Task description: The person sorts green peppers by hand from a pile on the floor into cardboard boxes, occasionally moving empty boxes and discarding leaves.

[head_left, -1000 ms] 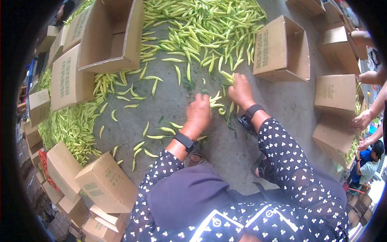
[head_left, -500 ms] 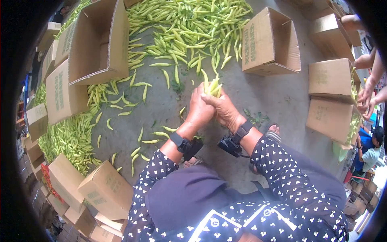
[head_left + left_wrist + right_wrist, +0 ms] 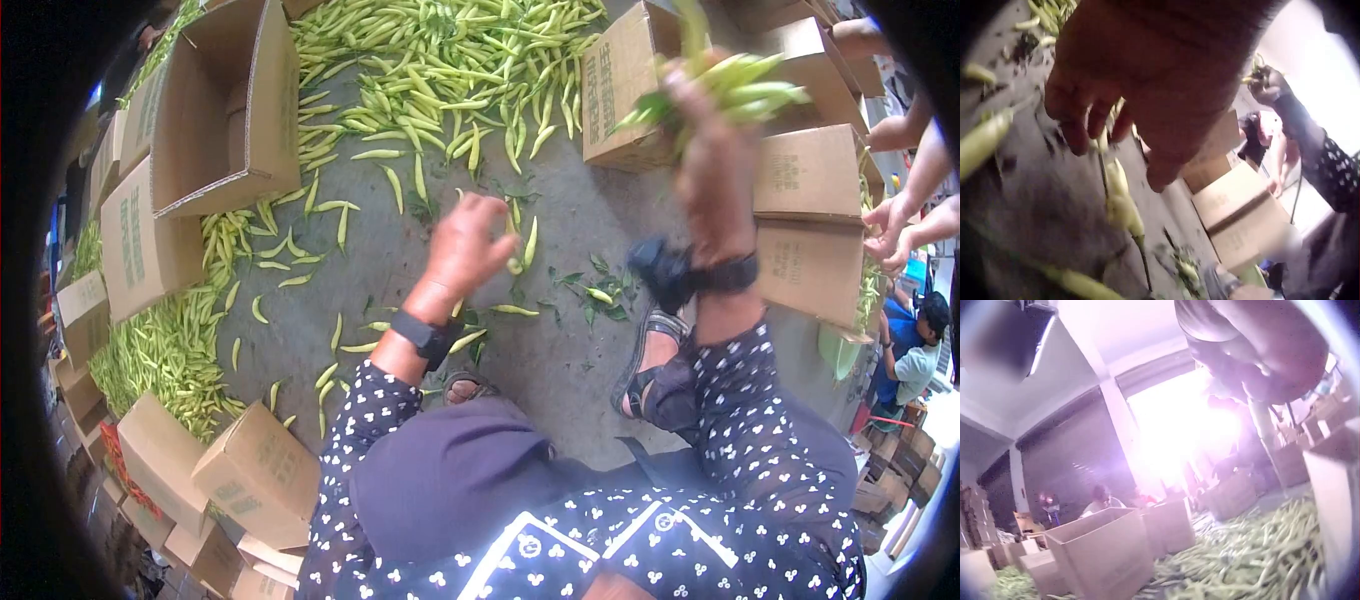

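Note:
My right hand, blurred in the head view, grips a bunch of pale green chili peppers with a few leaves, raised in front of the open carton. In the right wrist view that hand shows at the top, with one pepper hanging below it. Low over the floor, my left hand has its thumb spread from its loosely bent fingers and holds nothing. Below its fingertips in the left wrist view lie loose peppers on the grey concrete.
A large heap of peppers covers the floor ahead, another heap lies left. Cartons stand at left and cartons at right, where another person's hands work. Leaf scraps lie near my sandalled foot.
Both hands were together around the peppers; now they are apart. My right hand has swung up and right with the bunch, while my left hand has let go and moved slightly left.

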A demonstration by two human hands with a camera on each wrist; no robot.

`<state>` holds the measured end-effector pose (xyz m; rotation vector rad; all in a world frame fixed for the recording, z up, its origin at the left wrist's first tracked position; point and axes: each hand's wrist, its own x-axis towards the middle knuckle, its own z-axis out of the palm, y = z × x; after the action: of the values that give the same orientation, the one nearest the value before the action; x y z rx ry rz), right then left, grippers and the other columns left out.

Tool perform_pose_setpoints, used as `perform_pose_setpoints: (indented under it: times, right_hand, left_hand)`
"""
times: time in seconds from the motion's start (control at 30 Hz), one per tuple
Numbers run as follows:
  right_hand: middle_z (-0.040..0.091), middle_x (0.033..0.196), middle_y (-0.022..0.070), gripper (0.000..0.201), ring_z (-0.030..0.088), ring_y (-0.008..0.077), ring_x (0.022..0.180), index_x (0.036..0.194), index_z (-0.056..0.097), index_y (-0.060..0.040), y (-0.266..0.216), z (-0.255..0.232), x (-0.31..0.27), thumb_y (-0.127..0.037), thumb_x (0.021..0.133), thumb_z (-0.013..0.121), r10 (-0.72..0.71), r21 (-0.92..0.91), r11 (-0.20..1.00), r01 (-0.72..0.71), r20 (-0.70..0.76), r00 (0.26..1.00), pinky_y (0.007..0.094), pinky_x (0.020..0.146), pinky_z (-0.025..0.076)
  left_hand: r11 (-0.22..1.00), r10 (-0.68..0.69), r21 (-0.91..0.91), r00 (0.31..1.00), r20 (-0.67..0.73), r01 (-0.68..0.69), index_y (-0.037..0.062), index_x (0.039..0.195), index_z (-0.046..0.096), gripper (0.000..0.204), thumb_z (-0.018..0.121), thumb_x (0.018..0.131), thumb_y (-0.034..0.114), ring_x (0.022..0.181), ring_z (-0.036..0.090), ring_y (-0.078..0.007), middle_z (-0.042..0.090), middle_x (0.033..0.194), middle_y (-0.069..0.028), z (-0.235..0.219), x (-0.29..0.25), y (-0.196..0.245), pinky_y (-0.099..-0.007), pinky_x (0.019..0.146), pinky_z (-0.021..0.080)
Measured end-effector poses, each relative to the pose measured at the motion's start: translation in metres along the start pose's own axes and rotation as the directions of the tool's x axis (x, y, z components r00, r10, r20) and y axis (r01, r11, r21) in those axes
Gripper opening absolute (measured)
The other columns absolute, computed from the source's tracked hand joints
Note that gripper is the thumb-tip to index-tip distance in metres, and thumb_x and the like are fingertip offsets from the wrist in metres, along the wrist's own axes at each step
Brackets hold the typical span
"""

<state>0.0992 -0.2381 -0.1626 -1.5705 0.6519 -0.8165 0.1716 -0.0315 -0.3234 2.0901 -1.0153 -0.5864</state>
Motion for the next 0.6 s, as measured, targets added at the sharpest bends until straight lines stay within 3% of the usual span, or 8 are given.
perform_pose_setpoints:
  times: [0.17,0.2,0.27,0.3,0.37,0.4,0.5,0.6]
  right_hand:
    - [0.062,0.103,0.0066,0.046,0.062,0.0187,0.093,0.123,0.049,-0.0038,0.033,-0.034,0.087,-0.012,0.083,0.068,-0.332,-0.403,0.844,0.354,0.125,0.935,0.0292,0.079,0.052]
    - [0.061,0.114,0.0133,0.068,0.06,0.0286,0.1,0.136,0.038,-0.0095,0.028,-0.039,0.076,-0.026,0.08,0.073,-0.278,-0.798,0.503,0.331,0.213,0.937,0.0404,0.091,0.048]
    - [0.063,0.088,0.0052,0.024,0.061,0.0156,0.072,0.105,0.06,-0.0058,0.034,-0.035,0.07,-0.01,0.082,0.066,-0.716,-0.883,-0.061,0.465,0.364,0.596,0.0288,0.062,0.05]
    - [0.063,0.088,0.0052,0.024,0.061,0.0156,0.072,0.105,0.06,-0.0058,0.036,-0.028,0.058,-0.01,0.082,0.066,-0.712,-0.879,-0.057,0.473,0.368,0.599,0.0288,0.062,0.05]
    - [0.062,0.069,0.0069,0.005,0.061,0.0215,0.061,0.084,0.063,-0.0094,0.034,-0.01,0.009,-0.009,0.079,0.063,-0.561,-0.602,0.573,0.556,0.207,0.802,0.0336,0.057,0.049]
    - [0.061,0.07,0.0094,0.006,0.061,0.0258,0.061,0.083,0.063,-0.0096,0.04,-0.003,-0.016,-0.01,0.077,0.063,-0.453,-0.565,0.617,0.548,0.314,0.834,0.035,0.057,0.049]
    - [0.062,0.074,0.0141,0.011,0.061,0.035,0.068,0.079,0.057,-0.0089,0.104,-0.003,-0.077,-0.019,0.077,0.062,-0.031,-0.678,0.564,0.472,0.554,0.832,0.043,0.06,0.05]
    - [0.063,0.079,0.0187,0.022,0.062,0.0386,0.075,0.082,0.06,-0.0036,0.124,-0.037,-0.129,-0.023,0.072,0.066,0.445,-0.871,0.377,0.314,0.468,0.764,0.0474,0.066,0.05]
  left_hand:
    - [0.954,-0.093,0.297,0.977,0.19,0.033,0.0078,0.107,0.055,0.048,0.076,0.069,0.027,0.08,0.062,-0.0351,0.056,0.098,-0.0149,0.047,-0.028,0.023,-0.0427,0.067,0.052]
    - [0.961,-0.073,0.276,0.973,0.219,0.01,0.0076,0.104,0.055,0.044,0.075,0.07,0.025,0.079,0.062,-0.0351,0.055,0.098,-0.0148,0.052,-0.031,0.024,-0.0434,0.066,0.052]
    - [0.967,-0.062,0.253,0.967,0.248,-0.002,0.0074,0.101,0.055,0.04,0.074,0.07,0.023,0.079,0.062,-0.035,0.055,0.097,-0.0147,0.062,-0.035,0.021,-0.0441,0.065,0.052]
    - [0.973,-0.009,0.226,0.968,0.249,-0.05,0.0069,0.097,0.055,0.034,0.073,0.071,0.02,0.077,0.062,-0.0354,0.055,0.095,-0.0146,0.063,-0.037,0.022,-0.0448,0.064,0.052]
    - [0.975,0.044,0.199,0.964,0.262,-0.099,0.0064,0.093,0.056,0.028,0.071,0.072,0.017,0.076,0.062,-0.0357,0.055,0.093,-0.0144,0.066,-0.042,0.019,-0.0455,0.063,0.051]
    - [0.985,0.06,0.147,0.977,0.206,-0.092,0.0056,0.091,0.057,0.023,0.068,0.072,0.013,0.073,0.062,-0.0325,0.057,0.089,-0.0143,0.069,-0.042,0.012,-0.0427,0.061,0.051]
    - [0.995,-0.01,-0.097,0.993,0.118,0.022,0.004,0.085,0.06,0.015,0.064,0.071,0.009,0.068,0.063,-0.0315,0.06,0.081,-0.0163,0.059,-0.035,0.002,-0.0401,0.06,0.05]
    - [0.842,-0.279,-0.455,0.956,0.094,0.291,0.0029,0.082,0.064,0.011,0.06,0.072,0.007,0.066,0.062,-0.0336,0.064,0.073,-0.0195,0.02,-0.034,-0.011,-0.0392,0.061,0.049]
